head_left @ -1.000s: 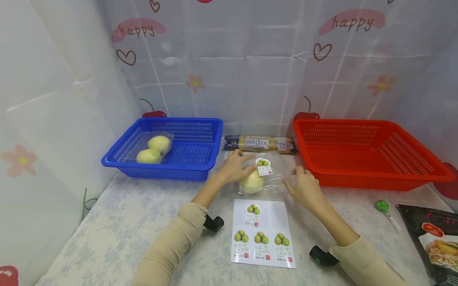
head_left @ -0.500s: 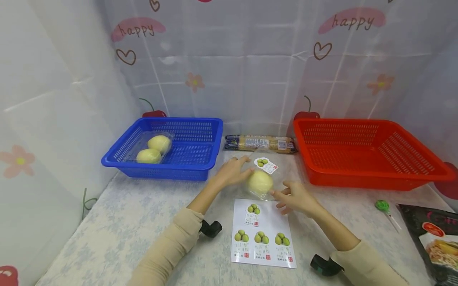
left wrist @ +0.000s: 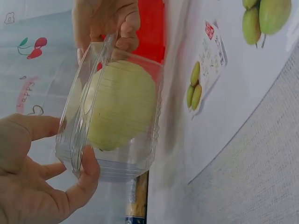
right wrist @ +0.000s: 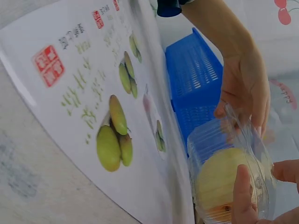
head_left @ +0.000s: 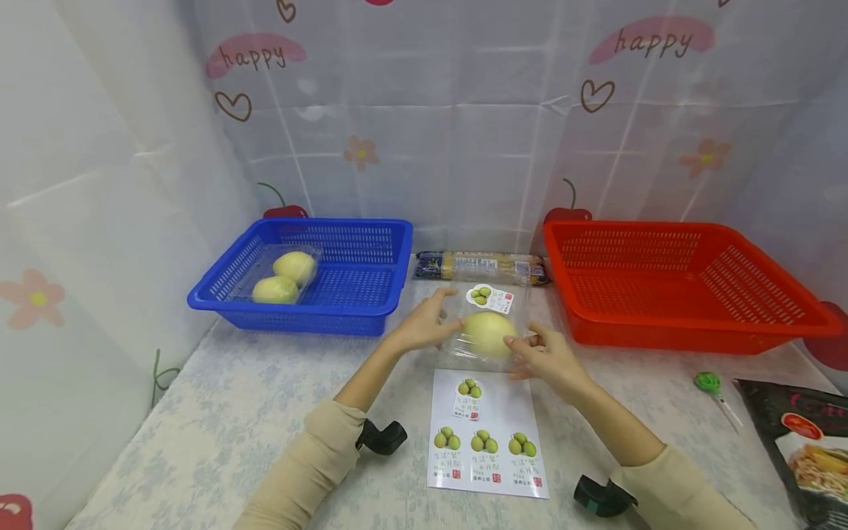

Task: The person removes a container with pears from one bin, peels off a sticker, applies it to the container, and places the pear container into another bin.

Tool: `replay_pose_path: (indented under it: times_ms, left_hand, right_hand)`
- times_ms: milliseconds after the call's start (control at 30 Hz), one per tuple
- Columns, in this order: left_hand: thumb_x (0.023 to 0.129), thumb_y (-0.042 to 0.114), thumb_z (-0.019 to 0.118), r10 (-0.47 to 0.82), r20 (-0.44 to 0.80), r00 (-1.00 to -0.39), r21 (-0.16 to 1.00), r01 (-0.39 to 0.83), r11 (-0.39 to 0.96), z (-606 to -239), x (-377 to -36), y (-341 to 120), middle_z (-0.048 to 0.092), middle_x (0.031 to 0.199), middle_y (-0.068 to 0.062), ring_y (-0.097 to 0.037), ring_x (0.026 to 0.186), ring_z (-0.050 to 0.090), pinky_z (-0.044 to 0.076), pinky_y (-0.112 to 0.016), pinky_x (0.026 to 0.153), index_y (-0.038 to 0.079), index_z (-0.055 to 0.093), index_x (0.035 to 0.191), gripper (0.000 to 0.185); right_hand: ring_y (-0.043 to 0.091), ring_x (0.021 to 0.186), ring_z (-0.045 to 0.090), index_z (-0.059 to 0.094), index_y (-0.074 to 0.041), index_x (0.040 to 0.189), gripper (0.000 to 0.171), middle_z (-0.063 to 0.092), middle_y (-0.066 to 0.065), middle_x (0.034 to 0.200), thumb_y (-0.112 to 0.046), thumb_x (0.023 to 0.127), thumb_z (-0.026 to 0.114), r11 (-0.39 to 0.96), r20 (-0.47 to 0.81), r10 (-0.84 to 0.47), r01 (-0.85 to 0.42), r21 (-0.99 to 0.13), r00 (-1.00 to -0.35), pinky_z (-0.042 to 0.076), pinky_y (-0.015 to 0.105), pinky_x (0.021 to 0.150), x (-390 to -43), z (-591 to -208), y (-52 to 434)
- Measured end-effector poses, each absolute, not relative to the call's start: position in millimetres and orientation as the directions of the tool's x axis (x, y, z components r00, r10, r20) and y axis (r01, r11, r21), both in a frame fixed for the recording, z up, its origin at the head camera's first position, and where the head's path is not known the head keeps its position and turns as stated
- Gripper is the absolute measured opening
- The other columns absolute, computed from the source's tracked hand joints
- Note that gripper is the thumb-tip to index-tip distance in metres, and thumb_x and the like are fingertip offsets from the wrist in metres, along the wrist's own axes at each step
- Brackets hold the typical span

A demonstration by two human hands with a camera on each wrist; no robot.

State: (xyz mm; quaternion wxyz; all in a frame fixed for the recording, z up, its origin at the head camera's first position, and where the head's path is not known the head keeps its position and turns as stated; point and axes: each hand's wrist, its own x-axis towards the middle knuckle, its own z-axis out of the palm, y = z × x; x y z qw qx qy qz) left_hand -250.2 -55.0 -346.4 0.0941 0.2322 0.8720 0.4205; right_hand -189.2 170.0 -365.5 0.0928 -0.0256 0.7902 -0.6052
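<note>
Both hands held a clear plastic clamshell box [head_left: 488, 324] above the bench [head_left: 218, 412], between the blue basket [head_left: 371, 294] and the red basket [head_left: 669, 309] and just behind a white sticker sheet [head_left: 486, 434]. Inside the box lay one pale yellow-green pear [head_left: 489, 333], and a pear label [head_left: 489, 298] sat on the box's lid (the same print as those on the sheet).

The left hand [head_left: 424, 324] gripped the box's left side, its fingers [left wrist: 86, 175] curled round the clear edge with the thumb on the near face, as the left wrist view showed. The right hand [head_left: 550, 357] held the right side, fingers [right wrist: 243, 191] pressed against the plastic over the fruit and pinching the rim.

In the blue basket rested another clear box with two pears [head_left: 283, 277]. The red basket stood to the right, well apart from the hands. A long wrapped packet [head_left: 482, 266] lay against the back curtain between the two baskets. Near the right edge of the bench lay green-handled scissors [head_left: 714, 387] and, beside them, a dark food packet [head_left: 804, 442].
</note>
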Motion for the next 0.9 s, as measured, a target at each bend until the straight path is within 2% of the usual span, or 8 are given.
replay_pose_path:
  times_ms: [67,133,200,300,367,600,767,900]
  left_hand:
    - [0.090,0.017,0.061,0.485,0.070,-0.872,0.807,0.335,0.486,-341.9,-245.7,-54.4,0.049,0.118,-0.032,-0.019,0.060,0.058,0.055,-0.036,0.062,0.002,0.027,0.144,0.065]
    - [0.089,0.013,0.062,0.474,0.106,-0.874,0.845,0.330,0.420,-336.8,-241.3,-53.5,0.047,0.115,-0.030,-0.019,0.063,0.055,0.056,-0.037,0.060,0.001,0.027,0.144,0.066]
    - [0.088,0.010,0.062,0.451,0.138,-0.882,0.883,0.316,0.348,-332.9,-238.0,-51.5,0.045,0.115,-0.028,-0.019,0.068,0.052,0.056,-0.037,0.058,0.002,0.027,0.145,0.067]
    - [0.087,0.009,0.063,0.397,0.190,-0.898,0.911,0.312,0.269,-327.6,-234.1,-46.5,0.044,0.117,-0.027,-0.020,0.078,0.049,0.056,-0.032,0.058,0.004,0.027,0.145,0.068]
    - [0.087,0.009,0.064,0.358,0.236,-0.904,0.917,0.328,0.225,-324.5,-232.3,-41.2,0.044,0.120,-0.027,-0.022,0.083,0.050,0.056,-0.031,0.059,0.004,0.028,0.145,0.069]
    - [0.085,0.005,0.067,0.263,0.357,-0.896,0.913,0.394,0.103,-314.9,-229.2,-19.2,0.045,0.128,-0.025,-0.022,0.086,0.056,0.055,-0.027,0.064,0.004,0.031,0.145,0.070]
    - [0.083,0.001,0.067,0.236,0.391,-0.890,0.913,0.408,0.026,-313.9,-233.3,-1.7,0.045,0.128,-0.023,-0.019,0.089,0.054,0.055,-0.028,0.069,0.004,0.035,0.144,0.069]
    - [0.083,-0.001,0.066,0.223,0.401,-0.889,0.912,0.409,-0.011,-313.6,-236.5,15.2,0.046,0.129,-0.023,-0.017,0.088,0.054,0.054,-0.025,0.071,0.004,0.038,0.142,0.066]
  right_hand:
    - [0.021,0.080,0.064,0.020,0.013,0.142,0.072,0.047,0.026,0.111,-0.025,0.094,0.058,0.293,-0.073,-0.133,0.031,-0.956,-0.988,0.057,0.038,0.070,-189.7,-360.5,171.9]
    - [0.022,0.076,0.065,0.038,0.013,0.130,0.055,0.049,0.024,0.105,-0.023,0.093,0.059,0.296,-0.011,-0.108,-0.021,-0.955,-0.994,0.057,0.037,0.068,-190.6,-355.6,173.9]
    - [0.020,0.071,0.066,0.041,0.014,0.128,0.053,0.050,0.025,0.106,-0.022,0.094,0.058,0.298,0.046,-0.086,-0.069,-0.952,-0.995,0.057,0.034,0.066,-191.5,-349.4,176.5]
    - [0.012,0.067,0.067,0.039,0.013,0.133,0.056,0.051,0.028,0.115,-0.022,0.094,0.058,0.289,0.118,-0.046,-0.126,-0.949,-0.992,0.056,0.029,0.063,-192.4,-338.7,180.6]
    - [0.006,0.066,0.066,0.027,0.010,0.143,0.067,0.046,0.029,0.125,-0.026,0.095,0.057,0.291,0.140,-0.026,-0.141,-0.946,-0.990,0.055,0.024,0.064,-192.8,-330.5,184.8]
    - [0.000,0.068,0.066,0.032,0.003,0.144,0.064,0.043,0.024,0.129,-0.033,0.095,0.054,0.284,0.178,0.056,-0.155,-0.946,-0.982,0.053,0.018,0.067,-197.7,-309.8,200.8]
    - [0.000,0.081,0.062,0.034,0.000,0.144,0.064,0.040,0.017,0.134,-0.034,0.094,0.055,0.164,0.139,0.128,-0.117,-0.980,-0.982,0.053,0.020,0.070,-204.4,-305.2,212.9]
    - [0.002,0.082,0.062,0.034,0.003,0.143,0.066,0.043,0.010,0.126,-0.032,0.092,0.059,0.011,0.121,0.181,-0.121,-0.993,-0.976,0.053,0.020,0.068,-209.7,-303.5,224.6]
